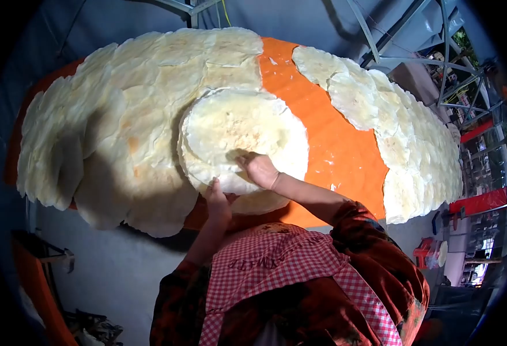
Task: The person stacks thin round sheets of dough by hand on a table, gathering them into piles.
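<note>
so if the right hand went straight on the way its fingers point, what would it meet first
The right hand would likely meet the pale top sheet of the round stack; whether they touch now is unclear.

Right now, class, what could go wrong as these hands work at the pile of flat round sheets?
The top sheet looks thin, so it might tear or crease under the right hand or left hand. Other sheets reach the near edge of the table and could get brushed off.
</note>
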### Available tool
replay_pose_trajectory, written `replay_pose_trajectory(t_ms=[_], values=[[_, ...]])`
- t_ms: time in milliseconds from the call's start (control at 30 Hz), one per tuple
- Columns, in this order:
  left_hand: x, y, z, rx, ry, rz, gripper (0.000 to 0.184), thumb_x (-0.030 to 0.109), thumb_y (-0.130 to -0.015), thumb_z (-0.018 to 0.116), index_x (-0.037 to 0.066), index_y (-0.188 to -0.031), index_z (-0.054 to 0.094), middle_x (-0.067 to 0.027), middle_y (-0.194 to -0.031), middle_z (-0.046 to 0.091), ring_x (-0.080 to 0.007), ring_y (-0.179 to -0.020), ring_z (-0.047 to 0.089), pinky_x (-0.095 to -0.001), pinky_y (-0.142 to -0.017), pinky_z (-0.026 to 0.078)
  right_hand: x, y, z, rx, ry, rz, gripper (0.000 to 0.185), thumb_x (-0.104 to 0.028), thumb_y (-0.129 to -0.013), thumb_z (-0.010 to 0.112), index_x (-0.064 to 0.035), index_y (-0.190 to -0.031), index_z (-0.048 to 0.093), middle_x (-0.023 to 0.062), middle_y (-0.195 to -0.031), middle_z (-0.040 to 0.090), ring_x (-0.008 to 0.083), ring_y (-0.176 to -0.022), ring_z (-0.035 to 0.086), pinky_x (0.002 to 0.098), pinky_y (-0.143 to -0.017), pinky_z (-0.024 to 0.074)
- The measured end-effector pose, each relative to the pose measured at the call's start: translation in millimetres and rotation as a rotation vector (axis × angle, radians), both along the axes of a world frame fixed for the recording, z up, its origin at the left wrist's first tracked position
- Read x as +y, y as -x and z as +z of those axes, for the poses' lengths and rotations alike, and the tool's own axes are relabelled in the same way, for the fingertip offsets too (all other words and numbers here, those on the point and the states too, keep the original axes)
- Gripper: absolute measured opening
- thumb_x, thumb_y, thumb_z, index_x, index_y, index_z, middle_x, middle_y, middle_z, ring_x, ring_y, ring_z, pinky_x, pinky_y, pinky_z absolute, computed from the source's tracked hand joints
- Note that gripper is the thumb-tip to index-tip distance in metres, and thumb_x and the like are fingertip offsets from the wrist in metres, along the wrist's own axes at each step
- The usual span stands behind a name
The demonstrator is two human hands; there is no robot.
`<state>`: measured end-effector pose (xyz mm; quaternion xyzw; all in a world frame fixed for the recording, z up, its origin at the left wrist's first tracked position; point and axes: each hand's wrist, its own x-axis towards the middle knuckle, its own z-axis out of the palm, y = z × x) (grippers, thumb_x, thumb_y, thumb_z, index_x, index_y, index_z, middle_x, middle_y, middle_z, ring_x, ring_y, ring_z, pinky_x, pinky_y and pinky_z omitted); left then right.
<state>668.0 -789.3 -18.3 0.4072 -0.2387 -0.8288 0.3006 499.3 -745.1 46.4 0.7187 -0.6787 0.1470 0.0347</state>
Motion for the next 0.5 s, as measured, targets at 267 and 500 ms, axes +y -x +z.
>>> replay_pose_trajectory(t_ms=[267,500], values=[[8,0,15,0.065,-0.003,-0.085,0.031,0.023,-0.096,0.037,-0.001,-0.114,0.046,-0.0109,-0.091,0.058,-0.0182,-0.069,0.060,-0.0306,-0.059,0.052,21,-40,-4,0.053,-0.165,-0.036,0.060,-0.034,-0.081,0.057,-0.0006,-0.130,0.047,0.0167,-0.136,0.045,0.0358,-0.126,0.041,0.0464,-0.097,0.0407],[-6,1,45,0.050,0.174,-0.270,0.043,0.028,-0.095,0.047,-0.004,-0.125,0.046,-0.0130,-0.121,0.053,-0.0229,-0.112,0.053,-0.0368,-0.097,0.043,12,-14,33,-0.257,-0.087,-0.011,0.048,-0.021,-0.086,0.055,-0.0075,-0.131,0.047,0.0185,-0.125,0.054,0.0320,-0.105,0.058,0.0398,-0.083,0.0486]])
